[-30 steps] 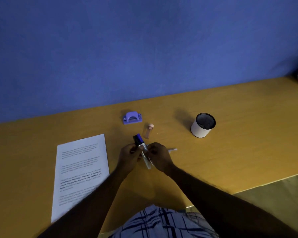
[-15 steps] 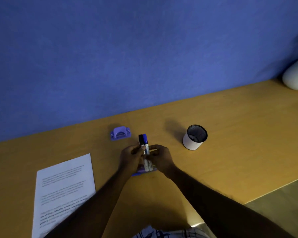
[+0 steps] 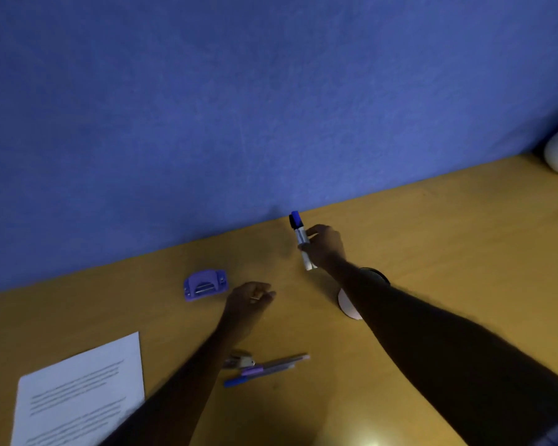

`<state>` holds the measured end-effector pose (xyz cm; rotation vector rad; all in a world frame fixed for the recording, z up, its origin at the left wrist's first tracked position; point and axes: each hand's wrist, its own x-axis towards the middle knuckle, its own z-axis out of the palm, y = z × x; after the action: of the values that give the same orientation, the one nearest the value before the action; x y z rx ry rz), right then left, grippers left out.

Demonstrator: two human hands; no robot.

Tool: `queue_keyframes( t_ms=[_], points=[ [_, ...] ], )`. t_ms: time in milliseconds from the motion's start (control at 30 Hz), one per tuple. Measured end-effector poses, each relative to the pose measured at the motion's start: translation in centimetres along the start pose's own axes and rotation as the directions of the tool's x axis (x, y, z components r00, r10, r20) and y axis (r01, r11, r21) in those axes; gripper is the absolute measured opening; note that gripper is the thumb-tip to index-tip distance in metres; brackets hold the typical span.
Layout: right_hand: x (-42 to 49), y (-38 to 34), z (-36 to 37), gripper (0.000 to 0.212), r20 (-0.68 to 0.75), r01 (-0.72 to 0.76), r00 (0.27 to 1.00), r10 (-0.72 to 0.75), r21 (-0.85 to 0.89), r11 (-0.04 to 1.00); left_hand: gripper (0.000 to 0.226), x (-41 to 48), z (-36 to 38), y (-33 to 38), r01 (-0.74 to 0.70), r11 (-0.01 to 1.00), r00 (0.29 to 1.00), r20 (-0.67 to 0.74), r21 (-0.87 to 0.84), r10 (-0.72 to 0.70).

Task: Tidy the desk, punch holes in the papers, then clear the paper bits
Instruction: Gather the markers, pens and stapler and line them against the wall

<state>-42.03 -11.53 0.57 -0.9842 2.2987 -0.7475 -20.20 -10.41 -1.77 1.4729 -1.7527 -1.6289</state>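
Gripping a blue-capped marker (image 3: 302, 239), the right hand (image 3: 324, 249); left hand (image 3: 250, 299) (loosely curled, empty) near the hole punch (image 3: 205, 284).

White cup (image 3: 347, 309) mostly behind right forearm (image 3: 400, 320)

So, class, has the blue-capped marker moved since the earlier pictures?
Yes: the marker, in the right hand, has gone rightward from the hole punch toward the white cup.

Dim, bluish light is leaving everything murky; a small glare is glinting at the near edge of the surface (image 3: 448, 239), and motion blur is smearing the pens (image 3: 268, 368) and the paper (image 3: 87, 381) text.
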Motion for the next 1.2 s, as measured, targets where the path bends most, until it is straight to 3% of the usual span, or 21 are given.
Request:
queue_keyframes(
  t_ms=[167,467,600,700,733,833,933,1200],
  points=[
    [4.0,0.4,0.7,0.024,0.035,-0.060,0.997,0.063,-0.082,0.995,0.015,3.9,0.5,1.1,-0.031,0.998,0.999,-0.008,0.054,0.032],
    [6.5,1.0,2.2,0.028,0.045,-0.062,0.997,0.066,-0.078,0.995,0.024,9.5,2.1,2.8,-0.021,0.978,1.000,-0.005,0.205,0.022],
    [6.9,1.6,2.2,0.026,0.056,-0.063,0.996,0.069,-0.100,0.993,0.036,11.1,3.2,3.6,0.009,0.980,1.000,0.011,0.200,-0.012],
    [7.1,2.0,2.3,0.026,0.063,-0.051,0.996,0.056,-0.091,0.995,0.057,12.0,4.1,3.9,0.033,0.996,0.998,0.042,0.077,-0.036],
    [7.2,2.1,2.3,0.026,0.063,-0.049,0.997,0.054,-0.087,0.995,0.058,12.5,4.4,3.7,0.038,0.998,0.998,0.048,0.057,-0.041],
    [7.3,2.4,1.8,0.029,0.029,-0.059,0.998,0.061,-0.061,0.996,0.024,12.7,5.3,4.1,0.001,0.995,0.996,0.083,0.103,-0.010],
    [7.5,2.9,1.3,0.029,0.000,-0.063,0.998,0.063,-0.075,0.995,0.016,12.6,5.5,4.8,-0.035,0.991,0.995,0.095,0.128,0.023],
    [7.6,2.8,1.9,0.013,0.008,-0.103,0.994,0.105,-0.134,0.986,0.023,12.4,6.0,5.3,-0.039,0.995,0.989,0.149,0.090,0.026]
  ],
)
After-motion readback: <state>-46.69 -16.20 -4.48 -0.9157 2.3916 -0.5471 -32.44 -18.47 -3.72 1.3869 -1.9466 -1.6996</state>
